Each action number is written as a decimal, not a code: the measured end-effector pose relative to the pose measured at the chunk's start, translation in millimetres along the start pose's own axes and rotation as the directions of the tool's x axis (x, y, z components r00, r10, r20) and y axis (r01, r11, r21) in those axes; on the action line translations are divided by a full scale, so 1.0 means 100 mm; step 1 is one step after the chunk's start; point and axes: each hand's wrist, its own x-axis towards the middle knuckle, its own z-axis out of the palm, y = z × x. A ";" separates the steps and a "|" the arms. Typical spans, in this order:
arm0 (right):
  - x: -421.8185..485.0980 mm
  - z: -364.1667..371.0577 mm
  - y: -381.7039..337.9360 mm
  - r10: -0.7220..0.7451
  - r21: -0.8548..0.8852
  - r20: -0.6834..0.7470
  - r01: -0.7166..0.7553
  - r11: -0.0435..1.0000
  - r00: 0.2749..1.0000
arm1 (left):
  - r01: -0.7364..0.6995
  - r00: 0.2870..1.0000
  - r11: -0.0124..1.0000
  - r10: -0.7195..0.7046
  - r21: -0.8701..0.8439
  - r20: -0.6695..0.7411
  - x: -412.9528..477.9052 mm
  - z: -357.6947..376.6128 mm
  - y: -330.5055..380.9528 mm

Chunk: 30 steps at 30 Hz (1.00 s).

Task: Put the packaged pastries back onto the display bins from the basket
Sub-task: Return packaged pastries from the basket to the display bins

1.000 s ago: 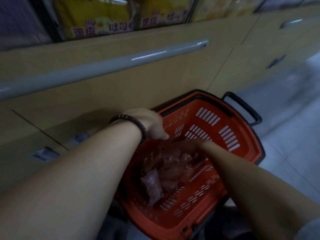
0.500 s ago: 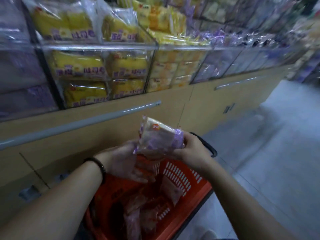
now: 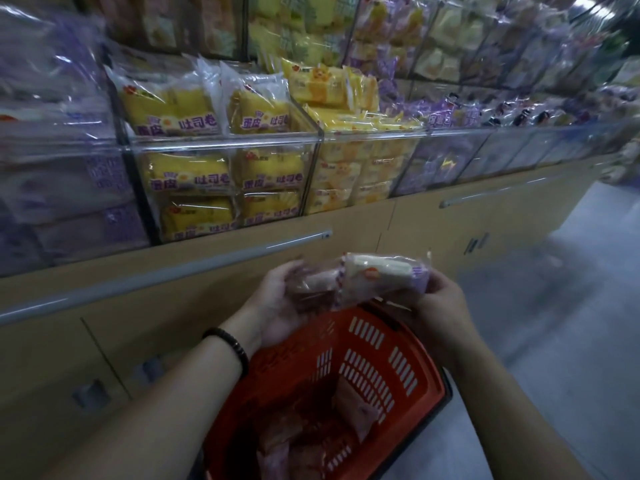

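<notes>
While the left hand (image 3: 277,306) and right hand (image 3: 441,303) share 1 clear-plastic packet of pale pastry with purple print (image 3: 377,273), it sits in the air above the far rim of the red slotted plastic basket (image 3: 367,368), not in any bin yet. The long axis runs left-right between the 2 hands, roughly parallel to the bin fronts, with the right end slightly higher.

Left fingers are curled up around the left end, palm up. A 2nd, pinker wrapper looks bunched in that palm, but it is too blurred to be sure. The right thumb and fingers pinch the right end seam.

The clear acrylic display bins (image 3: 225,145) lie ahead of and above the packet, so the coming move is likely up and forward. Straight ahead are yellow-wrapped toast packs (image 3: 194,178), which look like a mismatch. Purple-printed packs fill the far-left bin (image 3: 69,188), nearer the left hand, and also a bin to the right (image 3: 446,116), nearer the right hand. Print is too blurred to say which one matches.

More pink-tinted wrapped packets (image 3: 353,407) lie low in the basket, so the task looks far from finished.
</notes>
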 end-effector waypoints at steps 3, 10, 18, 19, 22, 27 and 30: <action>0.05 -0.13 -0.02 0.111 0.110 0.012 -0.112 0.988 0.994 | -0.111 0.993 0.991 0.113 0.078 -0.031 -0.04 0.02 0.00; -0.10 -0.11 -0.25 0.209 0.371 0.218 -0.279 0.886 0.953 | -0.386 0.913 0.843 0.407 0.375 0.026 -0.20 -0.05 -0.01; -0.34 0.26 -0.45 0.048 0.220 0.036 -0.055 0.974 0.998 | -0.472 0.876 0.833 0.480 0.290 0.044 -0.78 -0.03 0.22; -0.38 0.34 -0.48 0.020 0.192 0.041 -0.028 0.981 0.999 | -0.484 0.869 0.826 0.491 0.289 0.054 -0.87 -0.05 0.27; -0.52 0.65 -0.59 -0.094 0.146 0.139 0.074 0.987 0.986 | -0.541 0.832 0.782 0.551 0.309 0.062 -1.15 -0.13 0.45; -0.66 1.13 -0.82 -0.144 0.090 0.280 0.123 0.988 0.949 | -0.629 0.738 0.637 0.669 0.446 0.087 -1.68 -0.33 0.95; -0.73 1.53 -0.94 -0.170 -0.001 0.292 0.178 0.984 0.941 | -0.639 0.704 0.544 0.699 0.544 0.127 -2.02 -0.44 1.34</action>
